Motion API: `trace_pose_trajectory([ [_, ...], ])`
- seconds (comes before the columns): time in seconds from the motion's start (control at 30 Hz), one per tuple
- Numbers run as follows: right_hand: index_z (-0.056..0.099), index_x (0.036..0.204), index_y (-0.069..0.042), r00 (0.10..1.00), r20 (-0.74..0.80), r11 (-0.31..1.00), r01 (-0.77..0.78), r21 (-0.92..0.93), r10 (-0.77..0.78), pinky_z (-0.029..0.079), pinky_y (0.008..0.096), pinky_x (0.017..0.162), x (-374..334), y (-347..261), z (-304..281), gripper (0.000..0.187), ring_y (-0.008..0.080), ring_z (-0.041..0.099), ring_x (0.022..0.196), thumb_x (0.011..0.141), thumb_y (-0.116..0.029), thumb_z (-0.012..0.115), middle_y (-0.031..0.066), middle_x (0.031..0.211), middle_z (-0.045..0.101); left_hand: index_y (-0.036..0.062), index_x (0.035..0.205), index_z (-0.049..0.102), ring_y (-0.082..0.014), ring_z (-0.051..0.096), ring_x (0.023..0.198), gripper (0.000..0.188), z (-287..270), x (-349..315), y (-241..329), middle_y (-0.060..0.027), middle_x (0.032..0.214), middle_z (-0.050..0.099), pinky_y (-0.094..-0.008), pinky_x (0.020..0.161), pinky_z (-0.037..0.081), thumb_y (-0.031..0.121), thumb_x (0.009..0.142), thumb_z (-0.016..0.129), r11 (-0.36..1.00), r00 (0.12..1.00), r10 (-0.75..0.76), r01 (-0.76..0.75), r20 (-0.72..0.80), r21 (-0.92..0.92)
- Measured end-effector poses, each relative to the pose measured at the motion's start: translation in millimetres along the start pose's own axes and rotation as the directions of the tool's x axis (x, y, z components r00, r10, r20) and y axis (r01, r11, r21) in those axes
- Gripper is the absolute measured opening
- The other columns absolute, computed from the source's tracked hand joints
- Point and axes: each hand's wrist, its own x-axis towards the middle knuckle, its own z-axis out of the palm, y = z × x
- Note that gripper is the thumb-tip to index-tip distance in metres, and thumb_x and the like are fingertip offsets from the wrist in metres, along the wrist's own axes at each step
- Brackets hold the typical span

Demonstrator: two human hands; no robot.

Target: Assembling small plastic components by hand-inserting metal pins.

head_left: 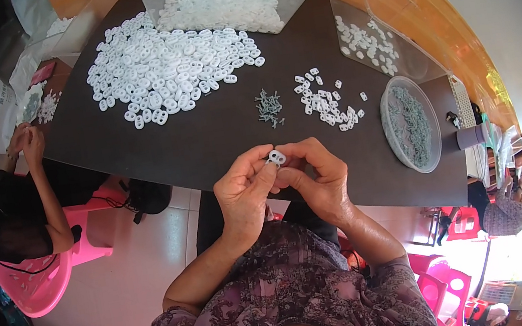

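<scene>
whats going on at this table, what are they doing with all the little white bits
A person holds one small white plastic piece between both hands, left hand and right hand, over a dark table. A big heap of the same pieces, some grey screws and a bowl of screws lie ahead. Another person works at the left.

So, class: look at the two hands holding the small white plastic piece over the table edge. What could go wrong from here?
1. The white piece is pinched only by fingertips of the left hand and right hand near the table edge; it might slip to the floor.
2. The loose screw pile lies beside the small white parts; a sweep could mix or scatter them.
</scene>
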Motion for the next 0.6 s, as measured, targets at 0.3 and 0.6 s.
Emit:
trace_pose_trajectory([
  [0.3,0.064,0.101,-0.001,0.967,-0.014,0.938,0.244,-0.246,-0.255,0.047,0.0285,0.061,1.8,2.3,2.0,0.033,0.0185,0.056,0.07,0.069,0.004,0.071,0.0072,0.084,0.06,-0.0057,0.116,0.057,-0.006,0.057,0.071,0.026,2.8,-1.6,0.5,-0.0051,0.084,0.064,-0.0181,0.065,0.046,0.001,0.091,0.056,0.998,0.999,0.025,-0.027,-0.041,-0.055],
  [0.6,0.064,0.1,-0.001,0.96,-0.05,0.932,0.253,-0.261,-0.274,0.045,0.0304,0.059,1.2,5.5,1.4,0.035,0.0204,0.054,0.069,0.067,0.002,0.073,0.0078,0.081,0.061,-0.005,0.116,0.058,-0.0049,0.056,0.071,0.026,4.3,-1.3,1.2,-0.0028,0.083,0.064,-0.0174,0.065,0.045,0.002,0.091,0.056,0.999,0.999,-0.015,0.013,-0.044,-0.037],
])
